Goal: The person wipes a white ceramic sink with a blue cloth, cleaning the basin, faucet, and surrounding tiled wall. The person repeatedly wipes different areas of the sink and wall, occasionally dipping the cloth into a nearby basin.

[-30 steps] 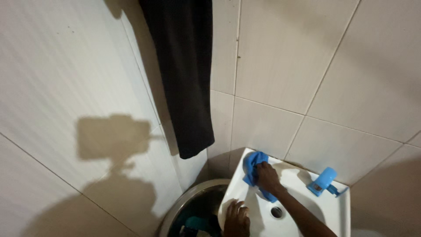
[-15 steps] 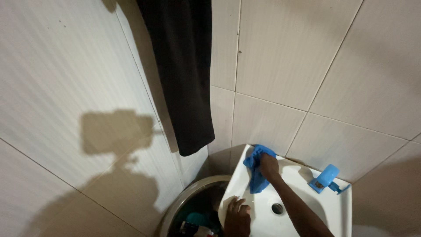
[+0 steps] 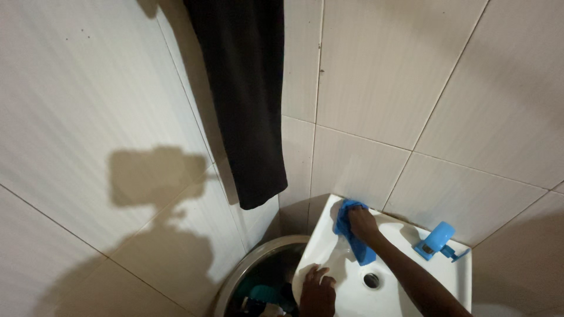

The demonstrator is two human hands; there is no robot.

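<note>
Right hand (image 3: 362, 225) closed on a blue cloth (image 3: 351, 233), pressed against the back left corner of a white sink (image 3: 458, 276). Left hand (image 3: 318, 290) rests flat, fingers spread, on the sink's front left rim. Blue tap (image 3: 437, 239) at right; dark garment (image 3: 244, 94) hangs on the tiled wall (image 3: 411, 76); bucket (image 3: 247, 276) beside the sink.

Right hand (image 3: 362, 223) reaches forward on an outstretched arm, fingers curled shut; left hand (image 3: 318, 290) lies flat, fingers spread.

White basin (image 3: 329, 235) with blue cloth (image 3: 352, 238), blue tap (image 3: 437, 239).
</note>
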